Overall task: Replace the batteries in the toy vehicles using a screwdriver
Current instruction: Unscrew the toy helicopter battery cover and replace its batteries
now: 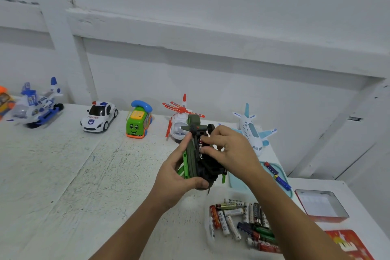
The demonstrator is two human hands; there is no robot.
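Observation:
A dark green toy helicopter (195,154) is held above the table, turned underside up. My left hand (179,172) grips its body from the left and below. My right hand (226,150) comes in from the right, and its thumb and fingers pinch a black battery (199,148) lying in the toy's open compartment. A clear tray (207,236) with several loose batteries (242,221) sits on the table under my right forearm. A blue and red screwdriver (277,175) lies on a pale blue tray (236,181) to the right.
Along the back of the white table (73,175) stand a blue and white plane (35,103), a police car (99,116), a green phone bus (139,120), a red and white helicopter (179,120) and a white airliner (253,131). A red tin (320,205) and its lid (348,243) lie at right.

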